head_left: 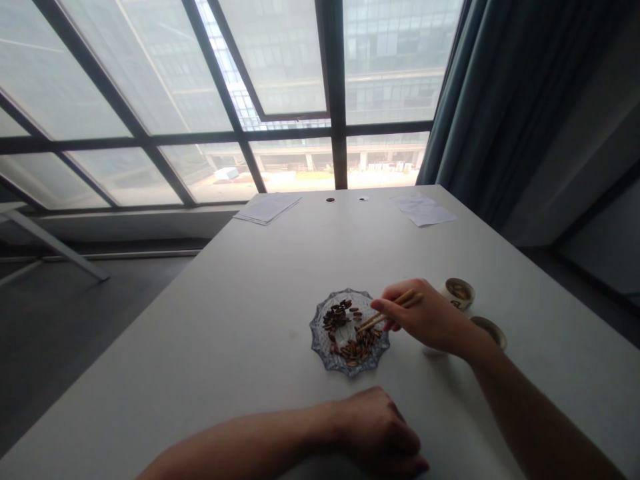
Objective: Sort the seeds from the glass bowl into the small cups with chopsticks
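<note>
A pair of chopsticks [400,301] is gripped in my right hand [425,317], with the tips down among the seeds. Brown and dark seeds or small nuts [357,347] lie in separate clusters on a scalloped glass plate [321,357]; their exact kind is hard to make out. My left hand [377,427] rests on the table below the plate, fingers curled in and partly hidden, so whether it holds anything does not show. Just beyond my right hand stands a small cup [459,293] with some pieces inside. A second cup [490,330] is partly covered by my right wrist.
The white table [225,333] reaches toward the windows. Sheets of paper [267,208] lie at its far left, and more paper [425,210] at its far right. Two round holes, one of them a cable hole [331,200], sit near the far edge. A dark curtain [480,113] hangs at right.
</note>
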`<state>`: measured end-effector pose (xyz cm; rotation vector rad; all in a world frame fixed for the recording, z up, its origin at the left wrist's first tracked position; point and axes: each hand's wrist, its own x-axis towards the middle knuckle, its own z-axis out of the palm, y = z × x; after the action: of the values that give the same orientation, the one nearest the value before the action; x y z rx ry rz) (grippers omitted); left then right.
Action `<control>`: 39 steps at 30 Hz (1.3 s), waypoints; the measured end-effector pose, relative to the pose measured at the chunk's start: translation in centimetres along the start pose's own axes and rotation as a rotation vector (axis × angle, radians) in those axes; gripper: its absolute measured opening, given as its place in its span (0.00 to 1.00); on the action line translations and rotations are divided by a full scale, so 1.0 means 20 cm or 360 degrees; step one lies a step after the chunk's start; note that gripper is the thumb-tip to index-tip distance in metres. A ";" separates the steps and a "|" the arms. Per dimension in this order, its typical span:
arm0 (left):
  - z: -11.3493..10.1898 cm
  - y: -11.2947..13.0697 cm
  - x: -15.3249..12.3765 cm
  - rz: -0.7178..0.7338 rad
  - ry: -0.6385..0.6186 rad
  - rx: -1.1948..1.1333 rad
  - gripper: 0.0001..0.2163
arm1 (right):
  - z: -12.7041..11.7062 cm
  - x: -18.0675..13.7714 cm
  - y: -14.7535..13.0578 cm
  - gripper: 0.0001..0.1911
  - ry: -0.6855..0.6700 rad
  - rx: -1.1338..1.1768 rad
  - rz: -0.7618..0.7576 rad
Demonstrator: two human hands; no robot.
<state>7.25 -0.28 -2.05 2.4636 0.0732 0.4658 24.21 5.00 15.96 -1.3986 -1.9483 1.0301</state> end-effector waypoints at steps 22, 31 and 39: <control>-0.03 0.02 0.01 -0.0023 -0.0091 0.0122 0.22 | -0.29 -0.15 0.05 0.26 0.0820 0.0301 0.0109; -0.01 0.00 0.01 -0.0010 -0.0074 0.0097 0.22 | -0.12 -0.07 0.04 0.24 0.0317 0.0274 0.0005; -0.01 0.00 0.00 0.0006 -0.0008 0.0024 0.21 | -0.03 0.00 0.04 0.21 0.0162 0.0160 0.0020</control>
<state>7.26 -0.28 -1.89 2.4803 0.0699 0.4621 25.12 5.35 15.63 -1.3823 -1.7918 1.0276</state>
